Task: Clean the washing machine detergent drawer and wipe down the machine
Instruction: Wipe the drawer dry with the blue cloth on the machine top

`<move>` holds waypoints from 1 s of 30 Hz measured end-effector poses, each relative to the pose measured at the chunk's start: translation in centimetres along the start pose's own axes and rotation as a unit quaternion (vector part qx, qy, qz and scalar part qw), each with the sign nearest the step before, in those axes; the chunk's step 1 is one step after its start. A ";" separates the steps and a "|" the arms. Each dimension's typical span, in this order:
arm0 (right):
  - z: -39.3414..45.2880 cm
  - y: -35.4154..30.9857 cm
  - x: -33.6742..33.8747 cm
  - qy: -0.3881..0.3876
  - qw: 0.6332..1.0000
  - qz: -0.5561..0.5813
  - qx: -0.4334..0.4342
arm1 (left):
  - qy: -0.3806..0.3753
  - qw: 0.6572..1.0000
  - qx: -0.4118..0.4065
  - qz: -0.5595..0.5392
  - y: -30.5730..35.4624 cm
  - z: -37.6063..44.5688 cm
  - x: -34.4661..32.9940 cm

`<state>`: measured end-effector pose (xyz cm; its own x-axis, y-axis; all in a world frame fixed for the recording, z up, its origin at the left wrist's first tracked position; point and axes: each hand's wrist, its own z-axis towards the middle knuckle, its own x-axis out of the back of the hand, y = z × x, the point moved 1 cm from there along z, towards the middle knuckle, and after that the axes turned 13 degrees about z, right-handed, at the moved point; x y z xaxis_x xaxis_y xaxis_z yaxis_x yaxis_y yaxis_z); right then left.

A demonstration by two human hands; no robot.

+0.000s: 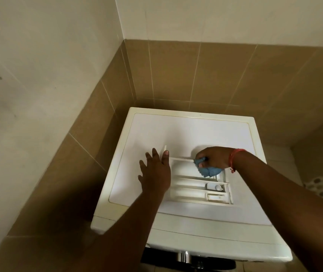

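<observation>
Your drawer (198, 185) lies out of its slot, flat on top of the machine (176, 130), long axis running left to right across you. Your right hand (213, 157) has its grip clamped on a bunched blue cloth (209, 171), pressing into the far right compartment. Your left hand (155, 171) lies with fingers straight and spread, flat against the drawer's left end, bracing it. The near compartments sit just toward you from the cloth, so I'd judge the right hand is placed to drag back along them.

R hand (213, 157) grips blue cloth (208, 170) in drawer (192, 188) atop washer (196, 134); L hand (154, 171) steadies it.
</observation>
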<state>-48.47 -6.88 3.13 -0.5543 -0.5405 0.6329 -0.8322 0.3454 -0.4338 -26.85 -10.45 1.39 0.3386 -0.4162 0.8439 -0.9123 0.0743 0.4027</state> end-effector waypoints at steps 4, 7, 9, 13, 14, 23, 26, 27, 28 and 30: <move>1.8 -2.8 -1.3 -0.011 0.998 0.028 0.055 | 0.002 1.000 0.001 0.010 0.2 0.0 0.1; 2.2 -6.7 -1.8 0.047 0.986 0.128 0.096 | -0.002 1.000 0.005 0.018 0.4 0.0 0.3; 2.1 -7.3 -1.8 0.068 0.981 0.105 0.147 | -0.002 1.000 0.010 0.008 0.4 0.1 0.3; 1.4 -3.9 -0.9 0.035 0.992 -0.012 0.124 | -0.004 1.000 0.016 -0.003 0.2 -0.1 0.3; 0.9 -2.4 -0.4 0.023 0.996 0.015 0.086 | -0.001 1.000 0.016 -0.003 0.2 -0.2 0.3; 0.5 -1.9 -0.8 0.086 0.990 0.054 0.098 | 0.010 1.000 0.018 0.008 0.4 -0.1 0.3; 1.5 -5.4 -2.8 0.137 0.970 0.098 0.175 | 0.014 1.000 0.020 0.004 0.6 -0.2 0.3; 1.6 -5.6 -3.2 0.150 0.965 0.101 0.189 | 0.017 1.000 0.025 0.005 0.6 -0.3 0.4; 1.3 -5.0 -3.4 0.154 0.962 0.111 0.198 | 0.020 0.999 0.022 0.024 0.5 -0.3 0.3; 0.2 -2.6 -3.5 0.138 0.959 0.155 0.194 | 0.041 0.997 -0.005 0.064 0.1 -0.1 -0.2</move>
<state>-44.37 -6.11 1.92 -0.8011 -0.2162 0.5581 -0.5887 0.1166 -0.7999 -26.93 -10.26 1.32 0.2385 -0.3267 0.9145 -0.9469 0.1311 0.2937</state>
